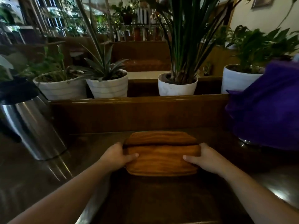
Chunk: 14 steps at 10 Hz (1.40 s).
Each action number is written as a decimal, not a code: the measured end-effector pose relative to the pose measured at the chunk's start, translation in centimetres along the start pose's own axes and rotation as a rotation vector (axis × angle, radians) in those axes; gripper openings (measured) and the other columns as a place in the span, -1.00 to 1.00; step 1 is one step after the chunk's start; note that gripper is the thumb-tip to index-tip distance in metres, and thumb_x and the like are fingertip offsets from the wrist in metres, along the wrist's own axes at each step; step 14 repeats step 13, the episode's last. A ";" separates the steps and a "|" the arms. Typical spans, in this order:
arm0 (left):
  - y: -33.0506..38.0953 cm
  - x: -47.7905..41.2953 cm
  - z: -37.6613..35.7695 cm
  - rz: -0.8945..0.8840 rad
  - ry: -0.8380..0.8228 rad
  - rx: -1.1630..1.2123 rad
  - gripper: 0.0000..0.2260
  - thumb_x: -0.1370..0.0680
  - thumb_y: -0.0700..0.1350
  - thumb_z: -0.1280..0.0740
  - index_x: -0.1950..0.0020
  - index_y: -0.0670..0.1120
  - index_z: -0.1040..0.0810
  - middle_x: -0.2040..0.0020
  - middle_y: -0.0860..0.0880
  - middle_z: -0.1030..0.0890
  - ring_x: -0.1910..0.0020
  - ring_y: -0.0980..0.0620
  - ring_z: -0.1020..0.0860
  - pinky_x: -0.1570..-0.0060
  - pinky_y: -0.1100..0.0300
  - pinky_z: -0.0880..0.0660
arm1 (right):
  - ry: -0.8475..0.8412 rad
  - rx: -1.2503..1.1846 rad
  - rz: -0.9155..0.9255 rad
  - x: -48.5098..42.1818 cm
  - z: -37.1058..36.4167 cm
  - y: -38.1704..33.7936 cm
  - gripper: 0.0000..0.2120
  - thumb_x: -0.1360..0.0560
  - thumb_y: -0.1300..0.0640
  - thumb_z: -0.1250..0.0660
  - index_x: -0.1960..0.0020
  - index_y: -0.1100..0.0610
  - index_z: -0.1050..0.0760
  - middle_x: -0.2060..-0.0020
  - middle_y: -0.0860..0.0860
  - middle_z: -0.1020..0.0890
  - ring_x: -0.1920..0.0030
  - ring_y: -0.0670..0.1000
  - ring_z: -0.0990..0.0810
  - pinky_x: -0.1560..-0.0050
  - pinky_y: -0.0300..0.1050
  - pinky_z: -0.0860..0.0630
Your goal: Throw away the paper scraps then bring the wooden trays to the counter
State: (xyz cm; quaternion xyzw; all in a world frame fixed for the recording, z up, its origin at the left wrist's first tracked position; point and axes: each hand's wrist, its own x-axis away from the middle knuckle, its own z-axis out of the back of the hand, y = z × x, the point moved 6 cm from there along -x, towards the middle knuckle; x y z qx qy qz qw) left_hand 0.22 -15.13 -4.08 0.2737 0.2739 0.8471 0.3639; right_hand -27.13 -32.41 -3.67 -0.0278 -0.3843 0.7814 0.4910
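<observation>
Two orange-brown wooden trays (161,156) with rounded corners lie stacked low on the dark brown wooden counter (161,199), in the middle of the view. The upper one sits a little nearer to the person than the lower one. The left hand (117,155) is closed around the left short edge of the stack, thumb on top and the other fingers hidden behind the edge. The right hand (203,157) grips the right short edge in the same way. A shiny steel jug (32,126) stands at the left, well apart. A purple cloth bundle (267,113) is at the right. White plant pots (177,85) stand on the ledge behind.
</observation>
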 end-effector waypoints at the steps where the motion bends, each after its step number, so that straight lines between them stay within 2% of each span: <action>1: 0.0 -0.7 0.2 0.018 0.005 -0.009 -0.35 -0.35 0.17 -0.47 -0.33 -0.06 -0.34 -0.13 -0.03 -0.49 -0.08 -0.01 -0.52 -0.04 0.08 -0.56 | -0.027 0.047 -0.001 -1.4 0.0 -0.4 0.01 -0.30 -0.35 -0.41 -0.51 0.14 -0.07 -0.40 0.10 -0.36 -0.30 0.11 -0.45 -0.21 0.03 -0.51; 3: 0.4 -1.9 0.8 0.021 -0.002 -0.031 -0.31 -0.32 0.21 -0.47 -0.35 -0.01 -0.35 -0.16 -0.03 -0.50 -0.06 0.01 -0.53 -0.04 0.04 -0.58 | -0.023 0.068 -0.017 -4.0 0.7 -0.9 0.08 -0.21 -0.39 -0.43 -0.49 0.17 -0.12 -0.39 0.12 -0.38 -0.29 0.12 -0.45 -0.20 0.06 -0.51; 5: 0.6 -3.0 0.7 0.046 0.011 -0.074 -0.29 -0.32 0.22 -0.47 -0.36 -0.03 -0.34 -0.19 -0.05 -0.50 -0.09 -0.01 -0.52 -0.05 0.03 -0.57 | -0.063 0.109 0.010 -5.7 0.8 -0.7 0.13 -0.09 -0.48 -0.40 -0.45 0.13 -0.21 -0.34 0.08 -0.42 -0.24 0.08 -0.47 -0.18 0.07 -0.52; 7: 0.8 -3.3 0.5 0.068 0.029 -0.143 -0.29 -0.34 0.20 -0.46 -0.36 -0.07 -0.31 -0.23 -0.09 -0.50 -0.14 -0.04 -0.51 -0.08 0.07 -0.53 | -0.070 0.253 0.030 -6.2 1.0 -1.0 0.03 -0.23 -0.47 -0.33 -0.48 0.13 -0.17 -0.39 0.08 -0.38 -0.29 0.09 -0.44 -0.21 0.04 -0.50; 8: 0.8 -3.2 0.5 0.066 0.020 -0.208 -0.31 -0.33 0.24 -0.44 -0.33 -0.06 -0.35 -0.16 -0.05 -0.54 -0.04 0.01 -0.54 0.00 0.10 -0.57 | -0.061 0.366 0.031 -6.2 1.3 -1.3 -0.05 -0.31 -0.45 -0.28 -0.47 0.14 -0.17 -0.39 0.09 -0.38 -0.30 0.09 -0.44 -0.20 0.01 -0.49; 9: 0.9 -3.1 0.5 0.070 0.012 -0.241 -0.33 -0.34 0.25 -0.43 -0.32 -0.04 -0.35 -0.15 -0.05 -0.54 -0.04 -0.01 -0.55 -0.01 0.06 -0.57 | -0.051 0.457 0.048 -6.0 1.7 -1.5 -0.10 -0.32 -0.47 -0.24 -0.42 0.13 -0.25 -0.31 0.08 -0.45 -0.21 0.07 -0.49 -0.12 -0.02 -0.52; 10: 1.8 -2.5 0.7 0.045 0.011 -0.416 -0.36 -0.36 0.32 -0.35 -0.31 0.00 -0.38 -0.17 -0.06 -0.53 -0.08 -0.03 -0.53 -0.10 0.00 -0.52 | -0.020 0.592 0.089 -5.6 2.4 -2.2 -0.14 -0.29 -0.51 -0.17 -0.35 0.07 -0.34 -0.23 0.05 -0.51 -0.13 0.05 -0.53 -0.10 0.02 -0.54; 11: 4.0 -1.4 1.3 -0.057 0.089 -0.658 -0.36 -0.39 0.34 -0.29 -0.34 0.01 -0.32 -0.27 -0.08 -0.43 -0.21 -0.06 -0.45 -0.16 0.00 -0.48 | 0.062 0.708 0.212 -4.5 3.5 -4.0 -0.13 -0.34 -0.47 -0.18 -0.47 0.04 -0.19 -0.38 0.07 -0.39 -0.30 0.10 -0.44 -0.17 0.07 -0.51; 12: 8.6 0.8 3.1 -0.278 0.271 -0.841 -0.30 -0.43 0.36 -0.20 -0.45 0.03 -0.16 -0.45 -0.08 -0.28 -0.43 -0.09 -0.24 -0.33 -0.08 -0.34 | 0.215 0.762 0.410 -2.7 5.9 -7.6 -0.13 -0.41 -0.40 -0.19 -0.54 -0.03 0.03 -0.50 0.05 -0.22 -0.44 0.10 -0.28 -0.27 0.09 -0.46; 13: 13.5 3.1 5.2 -0.469 0.431 -0.966 -0.27 -0.46 0.38 -0.11 -0.50 0.03 -0.01 -0.54 -0.08 -0.13 -0.50 -0.08 -0.07 -0.42 -0.06 -0.16 | 0.384 0.864 0.594 -0.4 9.1 -11.4 -0.14 -0.41 -0.42 -0.15 -0.54 -0.07 0.07 -0.53 0.04 -0.17 -0.47 0.10 -0.22 -0.34 0.10 -0.39; 14: 13.5 3.1 5.2 -0.469 0.431 -0.966 -0.27 -0.46 0.38 -0.11 -0.50 0.03 -0.01 -0.54 -0.08 -0.13 -0.50 -0.08 -0.07 -0.42 -0.06 -0.16 | 0.384 0.864 0.594 -0.4 9.1 -11.4 -0.14 -0.41 -0.42 -0.15 -0.54 -0.07 0.07 -0.53 0.04 -0.17 -0.47 0.10 -0.22 -0.34 0.10 -0.39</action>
